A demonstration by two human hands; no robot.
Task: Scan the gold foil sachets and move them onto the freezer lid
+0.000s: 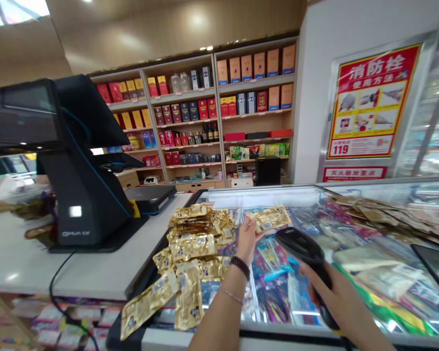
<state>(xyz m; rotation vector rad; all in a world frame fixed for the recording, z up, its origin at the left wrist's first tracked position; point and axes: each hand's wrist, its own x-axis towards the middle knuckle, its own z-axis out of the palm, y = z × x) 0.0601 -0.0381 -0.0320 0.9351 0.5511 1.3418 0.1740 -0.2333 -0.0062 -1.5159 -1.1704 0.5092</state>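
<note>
My left hand (249,237) pinches the left end of a gold foil packet (272,219), held flat above the glass top of a display freezer (256,194). My right hand (327,287) is wrapped round the handle of a black barcode scanner (303,246), whose head points toward the packet from just below and to its right. Left of my left hand, a heap of gold packets (192,246) lies on the freezer's left part. Two of its packets stretch toward the front edge.
A black register terminal (84,195) stands on the white counter (18,265) at left, its cable hanging over the front. Brown-gold packets (384,214) and a dark tablet-like object (437,268) lie at right. Shelves of boxes (185,122) stand behind.
</note>
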